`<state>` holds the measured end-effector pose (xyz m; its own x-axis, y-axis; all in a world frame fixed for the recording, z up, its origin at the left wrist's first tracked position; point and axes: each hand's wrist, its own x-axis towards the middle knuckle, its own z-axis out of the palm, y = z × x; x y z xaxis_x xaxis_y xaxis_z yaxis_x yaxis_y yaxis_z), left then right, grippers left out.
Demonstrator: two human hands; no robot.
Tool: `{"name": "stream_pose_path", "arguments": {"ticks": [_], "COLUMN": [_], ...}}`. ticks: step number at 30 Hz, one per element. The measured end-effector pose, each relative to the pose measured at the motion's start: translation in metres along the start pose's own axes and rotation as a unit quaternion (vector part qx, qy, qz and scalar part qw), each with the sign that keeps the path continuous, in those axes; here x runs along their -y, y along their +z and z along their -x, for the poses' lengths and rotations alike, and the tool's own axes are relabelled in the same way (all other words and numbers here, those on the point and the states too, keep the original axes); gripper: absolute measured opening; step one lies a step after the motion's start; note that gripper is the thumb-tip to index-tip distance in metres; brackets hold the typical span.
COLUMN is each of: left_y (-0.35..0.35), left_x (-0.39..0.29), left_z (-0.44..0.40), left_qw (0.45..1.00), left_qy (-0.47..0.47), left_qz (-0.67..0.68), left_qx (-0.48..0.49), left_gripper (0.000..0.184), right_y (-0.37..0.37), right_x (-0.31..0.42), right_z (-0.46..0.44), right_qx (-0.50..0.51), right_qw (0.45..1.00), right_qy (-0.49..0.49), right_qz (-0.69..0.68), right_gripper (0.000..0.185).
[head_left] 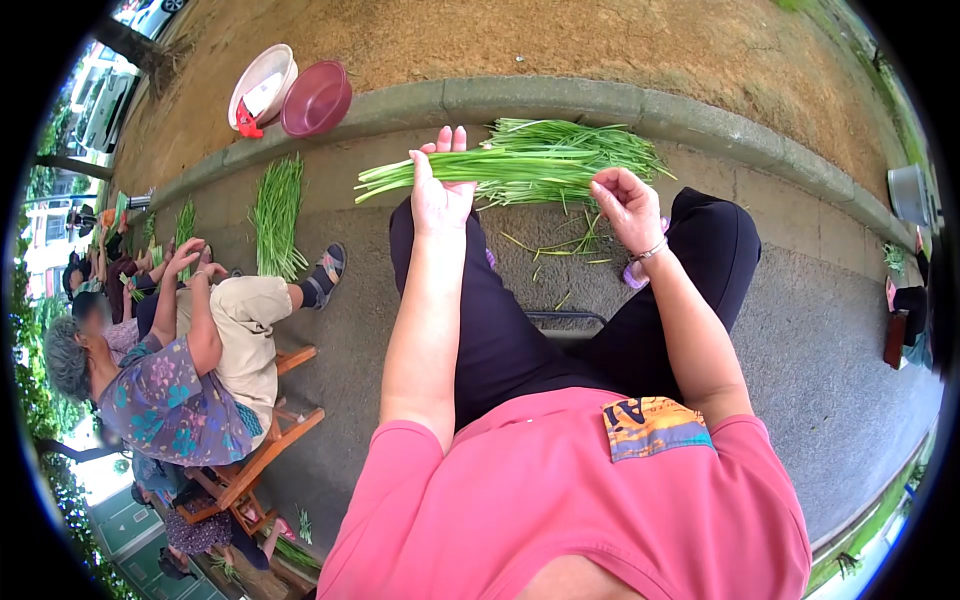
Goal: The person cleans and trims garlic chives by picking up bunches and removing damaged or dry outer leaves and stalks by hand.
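Green stalks [530, 168] lay in one long bunch across the left hand [442, 205], above the person's knees. The left palm faced up, its thumb closed over the bunch and its fingers beneath, tips showing beyond the far edge. At the bunch's other end, the right hand [630, 208] had thumb and forefinger pinched together; whether a blade lay between them could not be told. A pile of similar stalks [625, 152] rested on the paving by the kerb [540, 98], behind the bunch, with loose blades [575, 242] scattered nearby.

In this inspector's judgement, the step in hand was picking over the held bunch. The next move called for a light, narrow pinch on single blades with the left grip kept firm, since a slack thumb could have let the bunch fan out.
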<state>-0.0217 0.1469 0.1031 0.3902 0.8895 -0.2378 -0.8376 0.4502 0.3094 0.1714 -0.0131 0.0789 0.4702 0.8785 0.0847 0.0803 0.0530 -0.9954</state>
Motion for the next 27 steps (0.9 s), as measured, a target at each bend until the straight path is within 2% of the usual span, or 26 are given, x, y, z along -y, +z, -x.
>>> {"name": "stream_pose_path", "arguments": {"ticks": [2, 3, 5, 6, 8, 12, 16, 18, 19, 21, 26, 27], "left_y": [-0.002, -0.001, 0.001, 0.002, 0.004, 0.008, 0.008, 0.008, 0.008, 0.008, 0.011, 0.011], "left_x": [0.000, 0.000, 0.001, 0.002, 0.004, 0.006, 0.007, 0.007, 0.007, 0.007, 0.007, 0.007], "left_z": [-0.001, 0.000, 0.002, 0.002, 0.004, 0.008, 0.009, 0.010, 0.010, 0.011, 0.013, 0.013], "left_qw": [1.000, 1.000, 1.000, 1.000, 0.999, 0.998, 0.996, 0.996, 0.995, 0.994, 0.993, 0.993], "left_qy": [-0.005, -0.005, -0.007, -0.007, -0.014, -0.018, -0.028, -0.028, -0.028, -0.028, -0.031, -0.031], "left_qz": [-0.005, -0.005, -0.024, -0.024, -0.047, -0.066, -0.078, -0.085, -0.094, -0.102, -0.114, -0.114], "left_qx": [0.006, 0.006, 0.009, 0.008, 0.009, 0.003, 0.014, 0.012, 0.017, 0.021, 0.022, 0.022], "left_gripper": [0.031, 0.031, 0.030, 0.030, 0.029, 0.029, 0.027, 0.026, 0.025, 0.025, 0.024, 0.024], "right_y": [0.002, 0.002, 0.000, 0.000, 0.001, 0.005, 0.002, -0.001, -0.001, 0.000, 0.004, 0.003], "right_x": [0.000, 0.007, 0.021, 0.022, 0.021, 0.017, 0.015, 0.013, 0.009, 0.001, 0.000, 0.002], "right_z": [-0.001, -0.001, -0.001, -0.001, -0.003, -0.006, -0.006, -0.006, -0.007, -0.008, -0.006, -0.006], "right_qx": [-0.064, -0.064, -0.063, -0.062, -0.065, -0.044, 0.006, 0.044, 0.045, 0.106, 0.133, 0.143], "right_qw": [0.993, 0.993, 0.970, 0.970, 0.943, 0.918, 0.919, 0.953, 0.953, 0.993, 0.989, 0.984], "right_qy": [-0.074, -0.074, -0.121, -0.120, -0.198, -0.252, -0.249, -0.155, -0.155, -0.023, -0.009, -0.009], "right_qz": [0.065, 0.065, 0.203, 0.203, 0.259, 0.304, 0.306, 0.257, 0.257, 0.048, 0.066, 0.104], "right_gripper": [0.010, 0.010, 0.014, 0.014, 0.018, 0.019, 0.017, 0.011, 0.011, 0.008, 0.011, 0.011]}}
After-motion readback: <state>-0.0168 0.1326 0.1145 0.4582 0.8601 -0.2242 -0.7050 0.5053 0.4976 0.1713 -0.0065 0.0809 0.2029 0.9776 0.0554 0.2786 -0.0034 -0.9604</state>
